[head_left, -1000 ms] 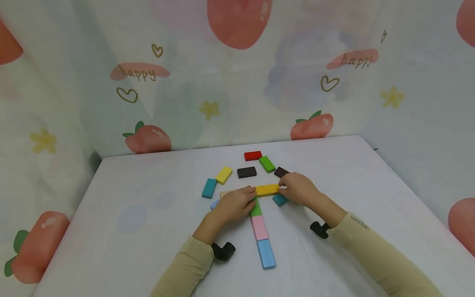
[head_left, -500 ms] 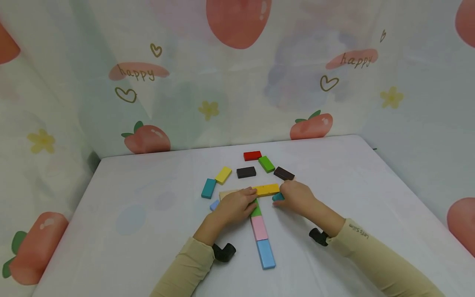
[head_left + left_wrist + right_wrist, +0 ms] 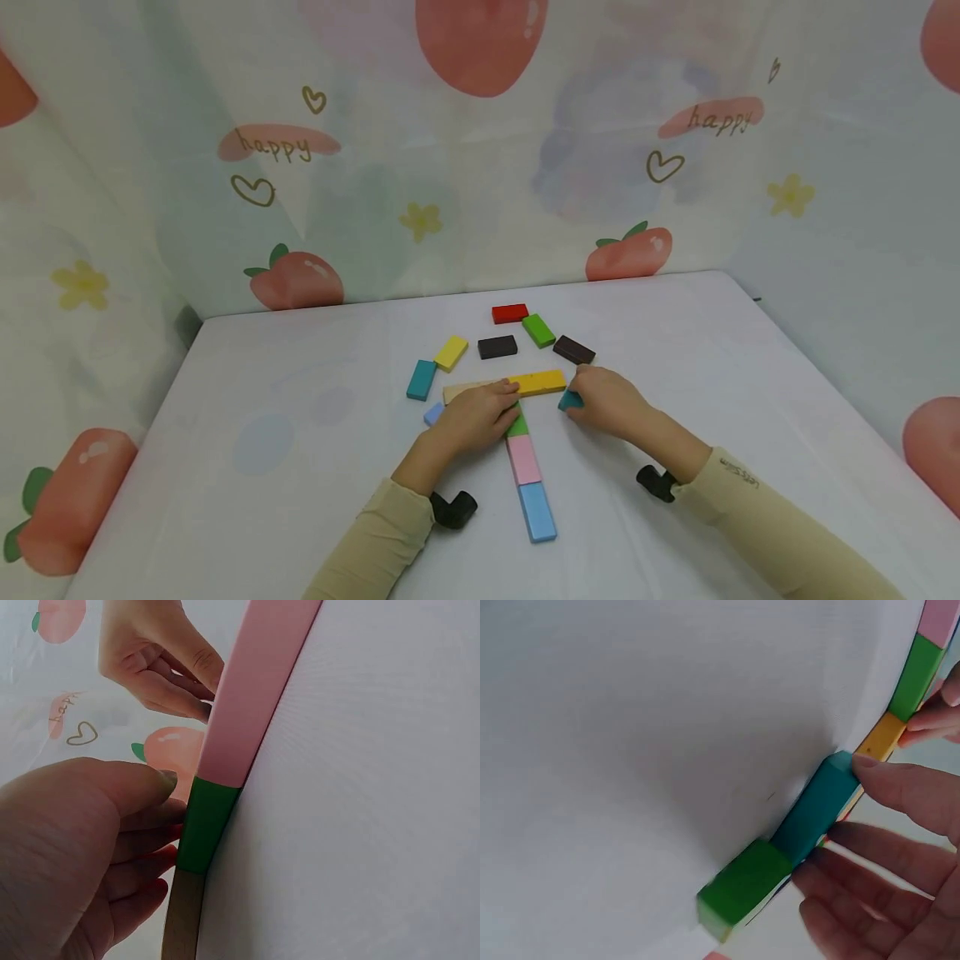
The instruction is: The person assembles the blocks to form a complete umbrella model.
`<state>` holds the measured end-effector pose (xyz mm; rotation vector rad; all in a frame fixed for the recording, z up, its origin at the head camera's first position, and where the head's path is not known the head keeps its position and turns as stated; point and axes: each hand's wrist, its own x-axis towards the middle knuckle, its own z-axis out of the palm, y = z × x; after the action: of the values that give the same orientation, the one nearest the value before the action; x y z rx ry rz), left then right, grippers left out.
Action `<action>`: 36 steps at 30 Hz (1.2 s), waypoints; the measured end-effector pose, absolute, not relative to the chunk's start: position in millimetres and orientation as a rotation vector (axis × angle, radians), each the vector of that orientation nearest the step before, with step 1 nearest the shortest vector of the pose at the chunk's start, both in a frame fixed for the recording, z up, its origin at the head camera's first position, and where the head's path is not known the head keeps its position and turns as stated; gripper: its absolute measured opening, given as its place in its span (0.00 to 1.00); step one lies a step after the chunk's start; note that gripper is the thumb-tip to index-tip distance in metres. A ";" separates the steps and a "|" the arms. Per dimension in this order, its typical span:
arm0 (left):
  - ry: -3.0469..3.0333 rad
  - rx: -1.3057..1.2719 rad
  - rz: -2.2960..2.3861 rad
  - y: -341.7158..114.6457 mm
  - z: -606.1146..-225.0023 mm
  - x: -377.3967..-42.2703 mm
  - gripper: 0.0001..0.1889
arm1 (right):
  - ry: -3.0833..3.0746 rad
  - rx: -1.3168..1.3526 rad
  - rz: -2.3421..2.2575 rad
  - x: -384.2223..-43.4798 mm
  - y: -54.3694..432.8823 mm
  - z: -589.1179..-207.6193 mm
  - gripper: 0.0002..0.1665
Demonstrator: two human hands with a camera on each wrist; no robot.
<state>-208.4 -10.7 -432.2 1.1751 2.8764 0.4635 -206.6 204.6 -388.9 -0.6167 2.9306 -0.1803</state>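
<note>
My right hand (image 3: 611, 404) grips a teal block (image 3: 815, 806) lying on the table, thumb at its near end and fingers along its far side. A dark green block (image 3: 742, 881) abuts the teal block's other end; in the head view my right hand hides it. My left hand (image 3: 476, 414) rests with relaxed fingers at the junction of a tan block (image 3: 463, 390), an orange-yellow block (image 3: 542, 382) and a green block (image 3: 210, 825). Below the green block, a pink block (image 3: 524, 460) and a light blue block (image 3: 537, 512) continue in a line toward me.
Farther back lie a red block (image 3: 510, 314), a bright green block (image 3: 538, 330), a dark brown block (image 3: 574, 349) and a black block (image 3: 497, 347). On the left are a yellow block (image 3: 452, 353), another teal block (image 3: 422, 380) and a partly covered blue block (image 3: 433, 413).
My right hand has left the orange-yellow block's end, come down to the teal block and shifted it slightly right. My left hand has stayed in place.
</note>
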 end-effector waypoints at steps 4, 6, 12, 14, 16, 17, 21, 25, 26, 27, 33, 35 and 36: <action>2.874 1.170 0.490 -10.0 -433.9 -209.0 0.20 | 2.896 -0.767 -0.216 -206.3 216.0 -388.2 0.12; 2.873 1.169 0.497 -9.6 -434.1 -209.0 0.20 | 2.887 -0.817 -0.237 -206.3 221.0 -387.9 0.13; 2.872 1.168 0.511 -10.7 -435.0 -209.5 0.20 | 2.859 -0.886 -0.301 -210.7 229.6 -388.8 0.16; 2.869 1.157 0.512 -10.8 -435.3 -209.9 0.21 | 2.851 -0.899 -0.314 -212.8 231.4 -389.8 0.17; 2.865 1.149 0.512 -10.7 -435.3 -210.1 0.21 | 2.844 -0.910 -0.326 -214.9 232.9 -390.7 0.17; 2.863 1.147 0.509 -10.6 -435.3 -210.1 0.21 | 2.841 -0.913 -0.331 -215.8 233.6 -391.2 0.17; 2.851 1.151 0.495 -10.5 -434.8 -209.6 0.20 | 2.829 -0.928 -0.343 -218.9 236.1 -392.6 0.17; 2.834 1.151 0.491 -10.6 -434.5 -209.4 0.19 | 2.827 -0.940 -0.354 -221.9 236.6 -393.3 0.18; 2.831 1.148 0.489 -10.7 -434.5 -209.3 0.20 | 2.829 -0.952 -0.355 -223.0 236.7 -393.8 0.18; 2.827 1.146 0.492 -10.6 -434.5 -209.2 0.20 | 2.830 -0.961 -0.357 -224.0 236.7 -394.1 0.18; 2.822 1.142 0.499 -11.0 -434.6 -209.0 0.20 | 2.829 -0.989 -0.366 -230.0 237.1 -394.6 0.17; 2.821 1.144 0.504 -11.2 -434.7 -209.1 0.20 | 2.829 -0.990 -0.369 -231.8 236.9 -394.4 0.18; 2.821 1.143 0.506 -11.3 -434.6 -209.2 0.20 | 2.828 -0.993 -0.367 -232.9 236.7 -394.4 0.18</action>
<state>-209.2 -11.3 -434.6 1.1430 2.8212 0.5063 -232.9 236.7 -394.4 -0.9934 2.8282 -0.3674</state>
